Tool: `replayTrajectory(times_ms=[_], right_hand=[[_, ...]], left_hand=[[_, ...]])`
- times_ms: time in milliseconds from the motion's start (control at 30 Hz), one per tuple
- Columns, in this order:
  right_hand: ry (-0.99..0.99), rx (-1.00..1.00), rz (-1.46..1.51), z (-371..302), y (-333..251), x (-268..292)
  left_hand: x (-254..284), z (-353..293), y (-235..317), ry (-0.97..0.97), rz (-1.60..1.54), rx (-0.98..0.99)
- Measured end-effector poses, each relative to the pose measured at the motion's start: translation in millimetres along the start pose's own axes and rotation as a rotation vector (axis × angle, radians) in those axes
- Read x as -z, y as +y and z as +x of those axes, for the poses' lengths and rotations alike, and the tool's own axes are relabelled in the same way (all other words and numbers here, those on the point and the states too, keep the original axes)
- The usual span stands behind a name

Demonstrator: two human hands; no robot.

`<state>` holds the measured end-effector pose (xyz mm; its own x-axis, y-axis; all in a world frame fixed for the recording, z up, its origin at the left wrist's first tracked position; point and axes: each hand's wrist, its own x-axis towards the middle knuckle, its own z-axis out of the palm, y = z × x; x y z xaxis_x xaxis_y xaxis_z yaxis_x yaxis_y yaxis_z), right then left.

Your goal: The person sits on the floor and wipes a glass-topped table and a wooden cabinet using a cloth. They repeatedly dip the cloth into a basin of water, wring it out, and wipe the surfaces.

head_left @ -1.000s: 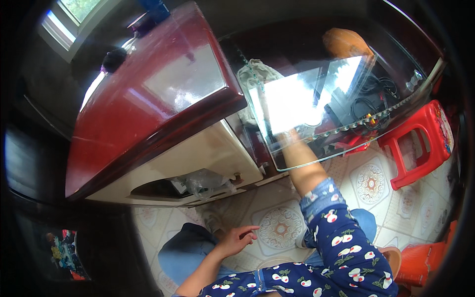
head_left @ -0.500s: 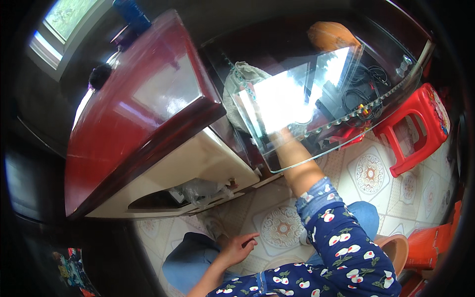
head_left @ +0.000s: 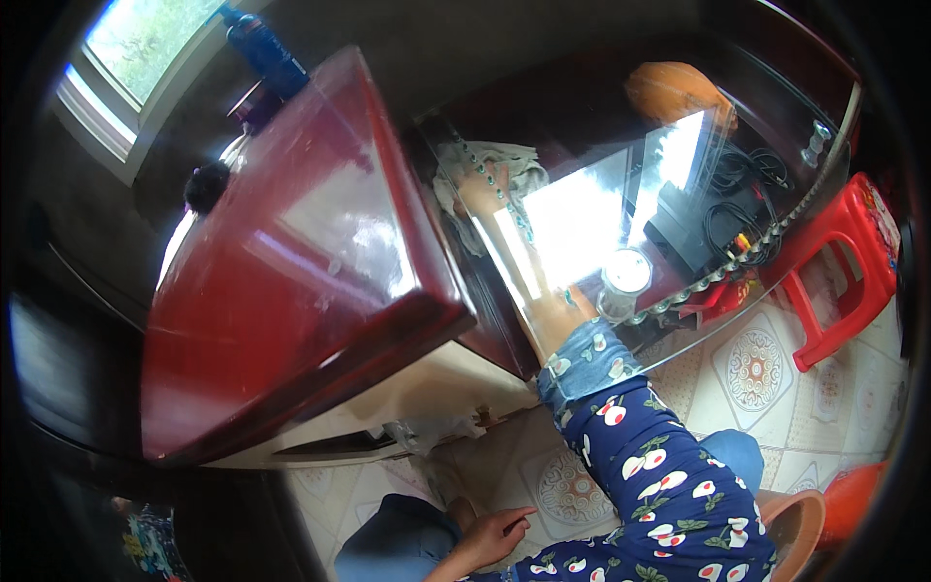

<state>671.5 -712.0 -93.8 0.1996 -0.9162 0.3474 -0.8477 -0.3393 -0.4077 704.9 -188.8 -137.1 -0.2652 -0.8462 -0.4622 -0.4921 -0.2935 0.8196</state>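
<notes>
My right hand (head_left: 477, 192) is on a crumpled grey cloth (head_left: 524, 167), seen through a clear glass panel (head_left: 582, 170) with a beaded-looking edge. The fingers are bent over the cloth, partly blurred by reflections. My right forearm passes beneath the glass; its blue sleeve cuff is at the front edge. Low in the view, my left hand (head_left: 493, 538) hangs by my knee, index finger stretched out, the others loosely curled, holding nothing. A clear jar (head_left: 626, 272) with a round pale top stands close to my right wrist.
A dark red cabinet top (head_left: 291, 262) juts out on the left, with a blue bottle (head_left: 267, 53) behind. Beyond the glass lie an orange gourd-like object (head_left: 679, 92) and a black device (head_left: 684, 228) with coiled cables. A red plastic stool (head_left: 849, 272) stands at right.
My right hand has come out of the bright reflection and moved left onto the cloth, whose folds have shifted. My left hand keeps its pose. The whole view has shifted slightly.
</notes>
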Motion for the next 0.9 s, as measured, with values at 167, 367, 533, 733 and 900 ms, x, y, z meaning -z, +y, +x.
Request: replayTrajectory(times_ms=[167,367,533,733,900], right_hand=[[-0.299,0.205,-0.044,-25,-54,-4],[0.106,0.051,0.085,-20,1,-20],[0.004,0.044,0.299,-115,-12,24],[0.097,0.060,0.493,-241,8,106],[0.191,0.265,0.251,-255,22,120]], left_hand=[[-11,-20,-32,0.108,0.024,0.067],[-7,16,-1,0.019,0.186,-0.008],[-15,11,-5,0.100,0.316,-0.082],[-22,13,8,0.054,0.374,-0.096],[-24,18,16,0.014,0.359,-0.148]])
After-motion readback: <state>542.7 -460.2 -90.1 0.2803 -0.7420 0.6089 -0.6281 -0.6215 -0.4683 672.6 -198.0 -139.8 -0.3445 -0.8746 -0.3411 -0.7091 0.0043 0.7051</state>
